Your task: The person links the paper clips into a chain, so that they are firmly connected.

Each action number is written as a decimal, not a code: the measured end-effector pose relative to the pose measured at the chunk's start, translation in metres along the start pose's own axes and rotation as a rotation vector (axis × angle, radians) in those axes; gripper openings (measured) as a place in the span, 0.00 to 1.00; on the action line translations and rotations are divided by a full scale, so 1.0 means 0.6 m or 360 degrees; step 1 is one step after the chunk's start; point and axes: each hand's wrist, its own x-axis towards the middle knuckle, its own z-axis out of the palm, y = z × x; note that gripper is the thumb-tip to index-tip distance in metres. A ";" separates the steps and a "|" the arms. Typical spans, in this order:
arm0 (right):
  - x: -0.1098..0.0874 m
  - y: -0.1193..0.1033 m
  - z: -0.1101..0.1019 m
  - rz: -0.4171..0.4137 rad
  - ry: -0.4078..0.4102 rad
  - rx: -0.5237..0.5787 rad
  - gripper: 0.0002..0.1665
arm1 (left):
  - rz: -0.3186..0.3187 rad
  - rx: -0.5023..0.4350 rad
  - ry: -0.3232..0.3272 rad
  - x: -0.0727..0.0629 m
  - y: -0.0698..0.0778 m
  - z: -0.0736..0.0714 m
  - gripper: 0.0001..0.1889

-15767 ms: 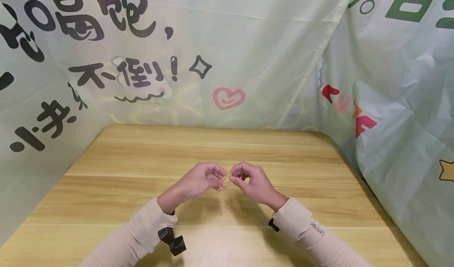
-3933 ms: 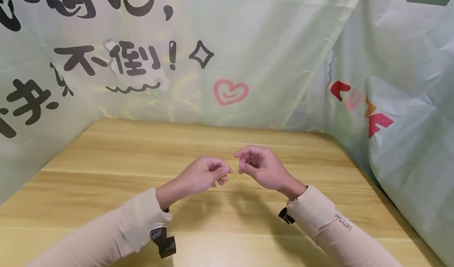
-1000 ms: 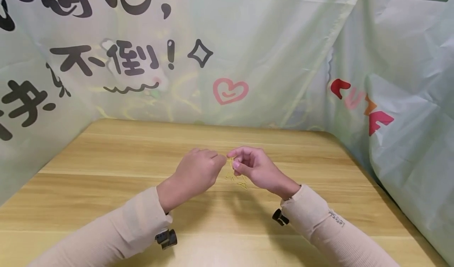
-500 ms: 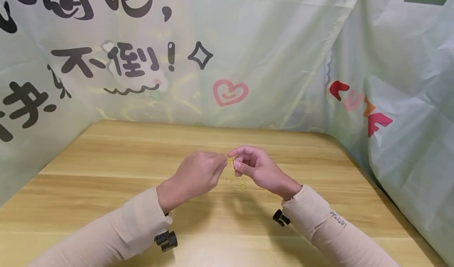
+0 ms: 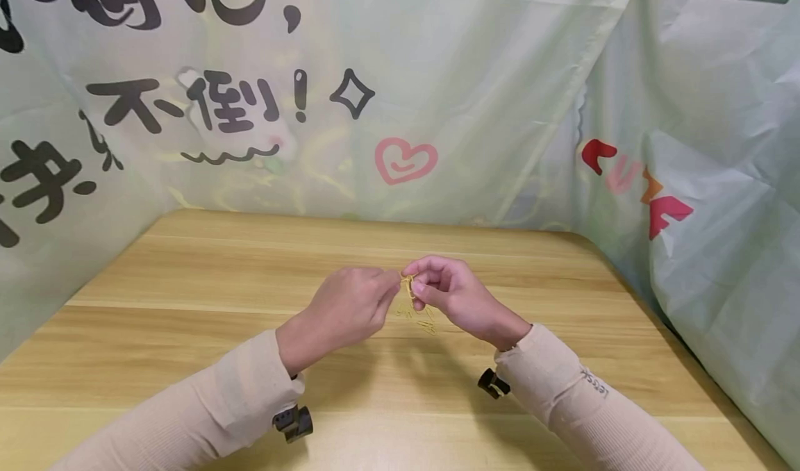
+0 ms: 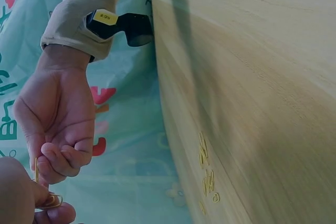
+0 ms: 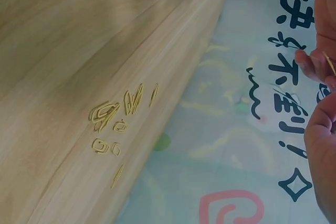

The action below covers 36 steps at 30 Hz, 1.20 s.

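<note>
Just above the middle of the table in the head view, my left hand [image 5: 346,304] and right hand [image 5: 453,297] meet at their fingertips. Thin gold wire, a paper clip [image 5: 409,283], shows between them. Close up in the left wrist view, the left fingers pinch a looped paper clip [image 6: 55,201]. Another length of gold wire [image 6: 36,170] stands upright at the right hand's thumb and fingertips. The left hand's back is turned up, hiding most of its grip from the head view. Below the hands, several loose paper clips [image 7: 105,114] lie scattered on the table.
The wooden table [image 5: 187,360] reaches back to a hanging printed cloth [image 5: 487,110], with more cloth at both sides. Small black cameras [image 5: 292,424] are strapped at the wrists under the rolled sleeves.
Since 3.9 s ago my left hand has rolled so its back faces up, and its fingertips have come against the right hand's. Over the last second both hands have barely shifted.
</note>
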 end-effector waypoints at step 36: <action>0.002 0.002 -0.012 -0.0337 0.0318 -0.0699 0.04 | -0.0244 -0.0156 -0.0215 -0.003 -0.007 0.018 0.13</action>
